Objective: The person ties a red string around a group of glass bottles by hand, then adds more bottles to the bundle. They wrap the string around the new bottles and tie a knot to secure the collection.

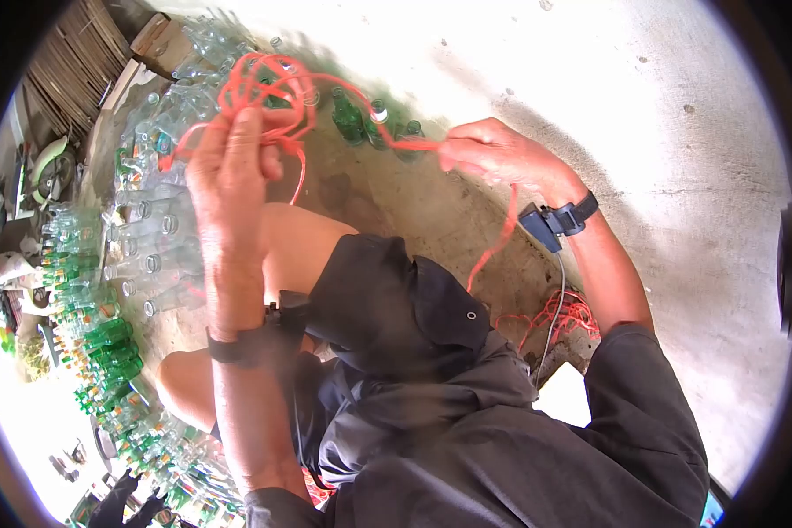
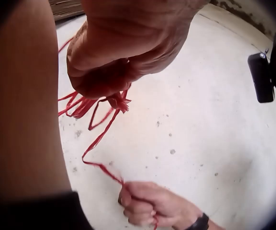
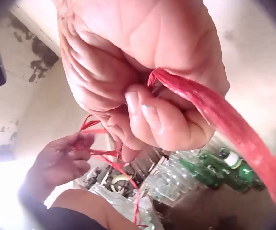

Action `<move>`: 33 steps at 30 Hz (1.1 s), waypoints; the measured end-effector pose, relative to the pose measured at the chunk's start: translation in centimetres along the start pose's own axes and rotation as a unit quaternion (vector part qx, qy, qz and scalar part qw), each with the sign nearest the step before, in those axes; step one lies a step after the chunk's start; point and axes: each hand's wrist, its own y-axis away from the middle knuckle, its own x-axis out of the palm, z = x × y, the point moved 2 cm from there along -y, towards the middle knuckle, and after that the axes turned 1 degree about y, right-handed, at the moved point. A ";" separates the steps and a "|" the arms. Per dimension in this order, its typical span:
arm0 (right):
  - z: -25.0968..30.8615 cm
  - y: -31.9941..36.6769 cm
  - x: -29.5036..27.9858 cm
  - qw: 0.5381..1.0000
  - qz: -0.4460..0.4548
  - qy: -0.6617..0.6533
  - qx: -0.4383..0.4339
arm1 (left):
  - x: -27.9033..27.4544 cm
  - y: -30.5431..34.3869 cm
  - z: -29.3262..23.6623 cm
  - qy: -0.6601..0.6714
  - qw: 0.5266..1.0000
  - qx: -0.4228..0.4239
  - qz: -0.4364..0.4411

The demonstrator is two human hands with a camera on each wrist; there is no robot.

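Observation:
My left hand (image 1: 231, 180) grips a loose bundle of red plastic twine (image 1: 277, 75), whose loops stick out above and beside the fingers. From the bundle a single strand runs across to my right hand (image 1: 506, 157), which holds it in curled fingers. Beyond the right hand the strand hangs down toward the floor. In the right wrist view a flattened red strand (image 3: 224, 120) comes out of the curled right fingers (image 3: 162, 122). The left wrist view shows a frayed twine end (image 2: 118, 102) poking out below the left fingers.
Clear glass bottles (image 1: 163, 224) lie in rows at the left, with green bottles (image 1: 110, 352) farther along. Several green bottles (image 1: 348, 114) stand by the pale wall (image 1: 678, 176). A tangle of red twine (image 1: 572, 315) lies on the floor beside the person's knee.

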 end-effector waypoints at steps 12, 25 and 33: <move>8.2 -2.4 3.0 0.967 -0.018 0.115 -0.228 | 4.4 1.9 1.1 -0.114 0.975 -0.078 0.173; -3.5 -1.0 -2.7 0.992 -0.069 -0.091 -0.045 | -4.7 -1.6 -0.2 0.116 0.990 -0.023 -0.076; 4.5 -1.2 -0.1 0.988 -0.097 -0.035 -0.118 | -1.5 -0.5 0.5 0.075 0.996 -0.043 -0.031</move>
